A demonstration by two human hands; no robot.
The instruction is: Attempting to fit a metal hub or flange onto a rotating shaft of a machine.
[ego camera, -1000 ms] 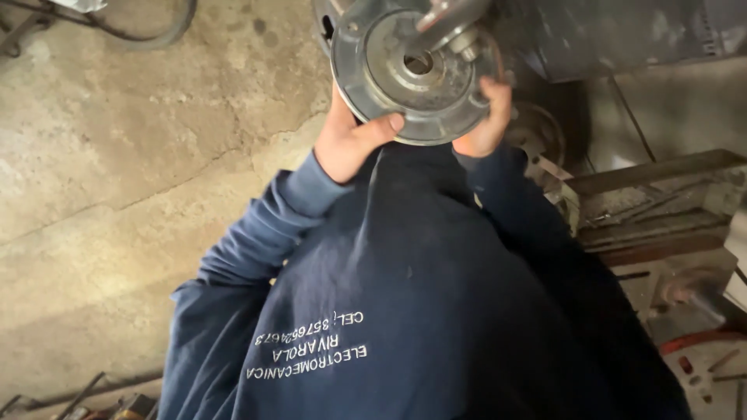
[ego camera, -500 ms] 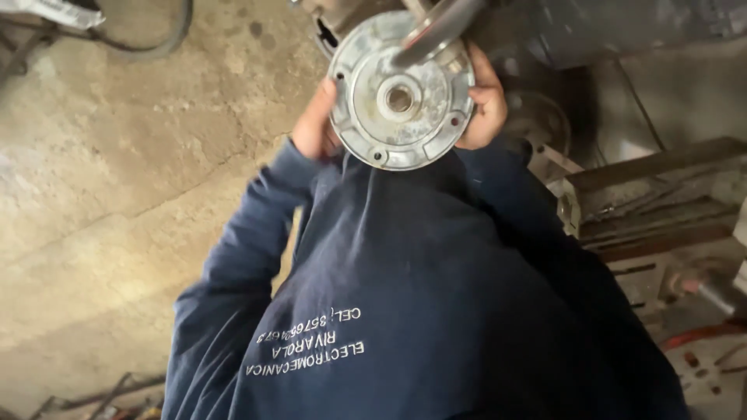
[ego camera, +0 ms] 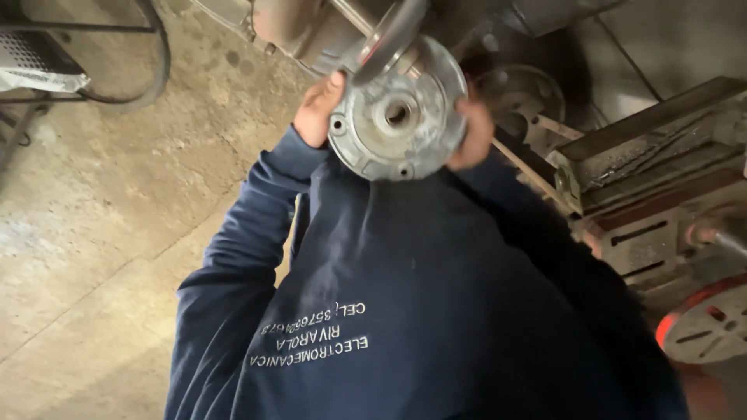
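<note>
Metal disc, round with a centre hole, sits chest-high against a grey machine, clasped at its rims by the left hand and right hand.

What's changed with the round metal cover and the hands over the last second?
The round metal cover has shifted slightly left and lower in view, and its face now tilts a little more toward the camera. The left hand and right hand still grip its opposite edges. The concrete floor and metal frame look unchanged.
</note>
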